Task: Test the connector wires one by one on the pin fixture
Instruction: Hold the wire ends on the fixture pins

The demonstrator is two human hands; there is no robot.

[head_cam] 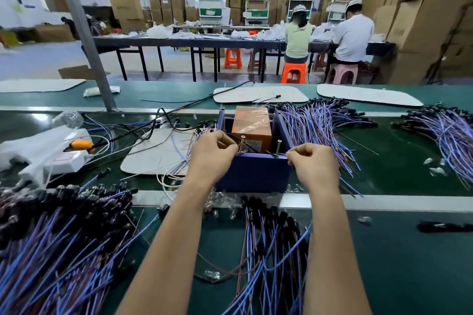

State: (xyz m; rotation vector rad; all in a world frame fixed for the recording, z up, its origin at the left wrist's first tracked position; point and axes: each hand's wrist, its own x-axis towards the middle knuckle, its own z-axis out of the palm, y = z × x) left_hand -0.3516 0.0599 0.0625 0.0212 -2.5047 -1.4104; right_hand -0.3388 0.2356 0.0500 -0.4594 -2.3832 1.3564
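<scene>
Head view: pin fixture (256, 170), a blue box at mid-worktop (399, 176), with left hand (213, 152) in a narrow grip pinching a connector wire (233, 141) at the left pin (242, 144), and right hand (311, 161) curled tight beside the right pin (278, 147), its contents too fine to tell. Wire bundles (56, 243) crowd the worktop's near edge. Probable fault: a lead slipping off its pin, or stray strands bridging both pins, giving a false reading.

We cannot tell what, if anything, the right hand (311, 161) pinches (nor the left hand (212, 151)); its fingers (298, 153) curl over it. The wire bundle (51, 250) runs off the lower-left edge.
</scene>
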